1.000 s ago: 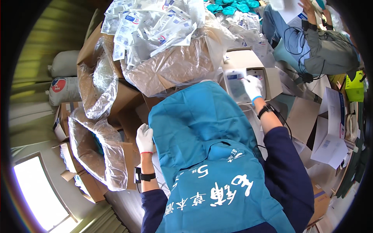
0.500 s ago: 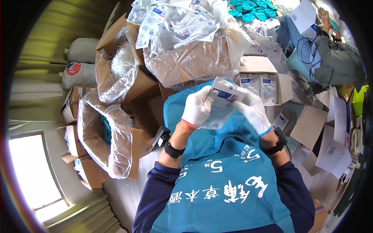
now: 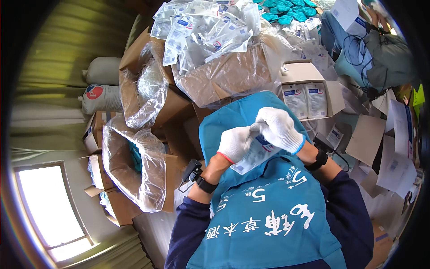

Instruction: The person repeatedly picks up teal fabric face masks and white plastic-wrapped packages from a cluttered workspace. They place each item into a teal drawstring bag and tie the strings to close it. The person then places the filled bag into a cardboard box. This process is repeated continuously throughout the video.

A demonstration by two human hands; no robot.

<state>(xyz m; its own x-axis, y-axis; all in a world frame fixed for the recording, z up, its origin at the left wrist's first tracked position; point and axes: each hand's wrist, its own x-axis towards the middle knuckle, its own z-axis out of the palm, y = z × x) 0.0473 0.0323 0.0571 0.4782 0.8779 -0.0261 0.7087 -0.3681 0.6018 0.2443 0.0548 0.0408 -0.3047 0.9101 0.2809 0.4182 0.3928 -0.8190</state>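
Both my hands wear white knit gloves and meet at the top edge of one flat plastic pouch [image 3: 251, 157], white and clear with a blue printed panel. My left hand [image 3: 236, 142] pinches the pouch's upper left edge. My right hand [image 3: 278, 130] closes over its upper right part and covers much of the blue panel. The fingertips of both hands touch or nearly touch; what they do at the edge is hidden by the gloves. The pouch hangs tilted over the teal apron [image 3: 268, 210] on my lap.
Ahead stands a plastic-lined carton [image 3: 224, 74] heaped with similar pouches [image 3: 201, 31]. To its right is an open box [image 3: 333, 96] of upright packed pouches. Plastic-lined cartons [image 3: 168, 179] stand at left. Teal packets [image 3: 286, 11] lie at the back. Another person's sleeve [image 3: 392, 58] shows far right.
My right hand has come in over the pouch's top, and both hands have closed together at its upper edge. The pouch has tilted and is now more covered. The view has shifted slightly.
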